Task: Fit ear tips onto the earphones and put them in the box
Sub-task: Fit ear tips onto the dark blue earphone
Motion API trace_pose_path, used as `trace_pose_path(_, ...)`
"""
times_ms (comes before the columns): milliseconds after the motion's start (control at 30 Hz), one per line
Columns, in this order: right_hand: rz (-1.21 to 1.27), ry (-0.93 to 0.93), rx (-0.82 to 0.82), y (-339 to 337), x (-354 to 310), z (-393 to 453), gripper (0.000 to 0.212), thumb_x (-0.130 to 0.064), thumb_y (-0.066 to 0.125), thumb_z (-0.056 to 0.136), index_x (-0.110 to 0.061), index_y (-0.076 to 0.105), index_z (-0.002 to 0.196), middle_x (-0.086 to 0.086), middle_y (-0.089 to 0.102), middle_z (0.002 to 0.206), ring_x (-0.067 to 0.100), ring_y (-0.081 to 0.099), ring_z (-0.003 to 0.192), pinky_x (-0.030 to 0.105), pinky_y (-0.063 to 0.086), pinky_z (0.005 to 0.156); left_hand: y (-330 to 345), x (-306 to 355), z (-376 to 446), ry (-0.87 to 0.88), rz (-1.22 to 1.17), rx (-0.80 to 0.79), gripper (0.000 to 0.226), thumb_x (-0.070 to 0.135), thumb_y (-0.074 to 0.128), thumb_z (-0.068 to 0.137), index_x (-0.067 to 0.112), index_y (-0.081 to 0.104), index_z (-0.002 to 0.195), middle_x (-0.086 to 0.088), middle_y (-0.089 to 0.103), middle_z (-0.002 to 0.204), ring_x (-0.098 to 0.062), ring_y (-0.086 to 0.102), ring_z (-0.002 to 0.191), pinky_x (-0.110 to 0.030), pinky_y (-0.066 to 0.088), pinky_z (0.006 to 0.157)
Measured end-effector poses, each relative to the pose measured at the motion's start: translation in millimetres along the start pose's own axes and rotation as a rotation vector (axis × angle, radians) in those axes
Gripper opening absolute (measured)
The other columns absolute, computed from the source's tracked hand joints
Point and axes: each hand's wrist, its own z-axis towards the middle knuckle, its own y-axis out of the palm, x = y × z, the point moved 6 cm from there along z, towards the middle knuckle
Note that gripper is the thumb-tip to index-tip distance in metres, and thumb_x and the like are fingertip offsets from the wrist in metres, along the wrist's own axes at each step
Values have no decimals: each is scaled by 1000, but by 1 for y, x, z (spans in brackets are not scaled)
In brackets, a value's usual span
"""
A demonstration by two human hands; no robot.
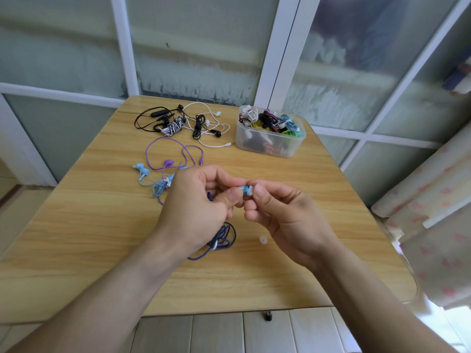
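Above the wooden table [102,225], the left hand [201,200] pinches a blue earbud [245,191] and the right hand [277,212] pinches the white ear tip [251,190] on its end (its dark-blue cable [221,240] hangs below). The plastic box [270,141] stands far right, holding earphones.

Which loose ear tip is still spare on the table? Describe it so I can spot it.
On the wooden table, look toward its near edge, just below the right hand. The spare ear tip lies there alone: a small white ring, right of the dark blue cable coil, attached to nothing.
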Motion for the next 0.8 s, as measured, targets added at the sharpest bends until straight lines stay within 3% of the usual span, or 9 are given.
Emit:
trace_pose_path(100,5,-8,-22,3,0,-1,19,-14,64,76,-4,75,89,10,66,67,12,63,55,18,55,58,-2,-3,-1,-33,-61,5,18,-11,65,83,7,69,82,-7,70,65,-11,54,46,-21,47,49)
trace_pose_path(300,-338,-324,70,1,-24,-5,16,-7,67,79,3,71,92,11,71,67,18,67,57,24,55,58,-6,-9,-2,-103,-99,29,16,-6,64,85,9,68,85,-3,68,61,-14,55,50,-21,47,51)
trace_pose_path(467,-334,-316,77,3,-26,-7,18,-6,65,82,6,69,95,16,70,69,21,68,58,24,55,58,-7,-8,0,-43,-15,58,16,-5,65,85,11,68,84,-3,68,62,-15,56,51,-27,50,57)
trace_pose_path(800,-352,-267,21,2,-24,-6,15,-3,64,82,3,70,95,14,73,74,20,71,65,23,57,64,-6,-7,0,-16,11,29,18,-7,65,84,11,69,85,-1,68,63,-14,56,50,-26,50,55)
